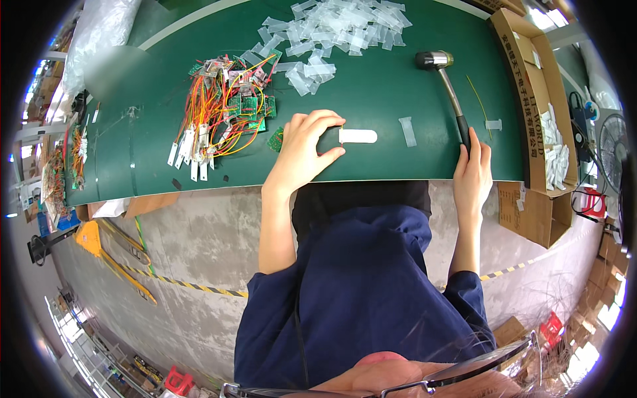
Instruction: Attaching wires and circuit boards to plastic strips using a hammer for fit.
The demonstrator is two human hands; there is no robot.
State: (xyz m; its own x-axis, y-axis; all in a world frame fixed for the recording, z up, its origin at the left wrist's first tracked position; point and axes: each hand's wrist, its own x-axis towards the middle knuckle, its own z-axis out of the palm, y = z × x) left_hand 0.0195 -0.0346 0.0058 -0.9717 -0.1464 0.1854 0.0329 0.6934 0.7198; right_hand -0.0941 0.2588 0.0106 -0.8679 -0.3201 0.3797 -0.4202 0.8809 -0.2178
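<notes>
On the green table, my left hand [302,151] has its thumb and index finger apart, curved around the near end of a small white rounded strip [358,136]. The fingertips are close to that end; whether the index finger touches it I cannot tell. My right hand [474,162] has its fingers around the black handle of a mallet [450,93]. The mallet's head, dark on one side and yellowish on the other, points away from me. Between the strip and the mallet lies a clear plastic sleeve [407,131]. A green circuit board [276,140] sits just left of my left hand.
A bundle of wired circuit boards [229,106] lies to the left. Many clear plastic sleeves [338,26] are heaped at the back. On the right are a thin yellow-green wire [479,99], another sleeve piece [494,125] and an open cardboard box [521,86] holding white pieces [556,156].
</notes>
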